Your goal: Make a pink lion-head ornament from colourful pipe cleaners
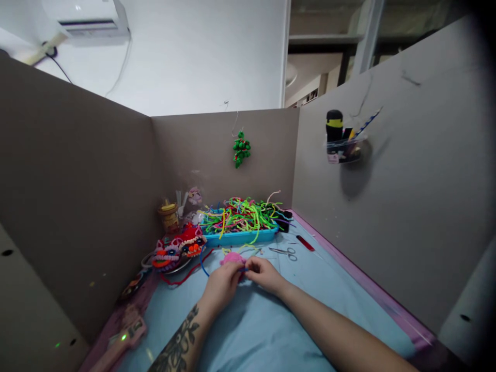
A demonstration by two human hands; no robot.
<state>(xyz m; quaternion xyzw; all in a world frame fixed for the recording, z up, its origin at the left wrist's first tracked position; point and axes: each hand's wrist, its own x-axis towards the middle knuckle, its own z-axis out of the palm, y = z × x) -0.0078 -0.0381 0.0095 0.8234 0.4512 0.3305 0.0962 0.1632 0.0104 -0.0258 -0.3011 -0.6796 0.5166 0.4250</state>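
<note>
A fuzzy pink craft piece (pixel 232 257), seemingly made of pipe cleaners, sits at the centre just above the blue cloth. My left hand (pixel 225 281) is closed around its near side, the fingertips partly hidden. A blue bit of pipe cleaner (pixel 243 269) shows between the two hands. My right hand (pixel 267 275) pinches at this blue bit from the right, thumb and forefinger together. Another blue pipe cleaner (pixel 203 262) curves left of my left hand. Scissors (pixel 287 252) lie to the right, near a red-handled tool (pixel 305 243).
Behind my hands stands a blue tray (pixel 242 238) heaped with coloured pipe cleaners. Lion-like pipe-cleaner heads (pixel 180 248) and a jar (pixel 169 217) are at the left. Grey panels (pixel 372 217) enclose the table; a small holder (pixel 344 150) hangs on the right one.
</note>
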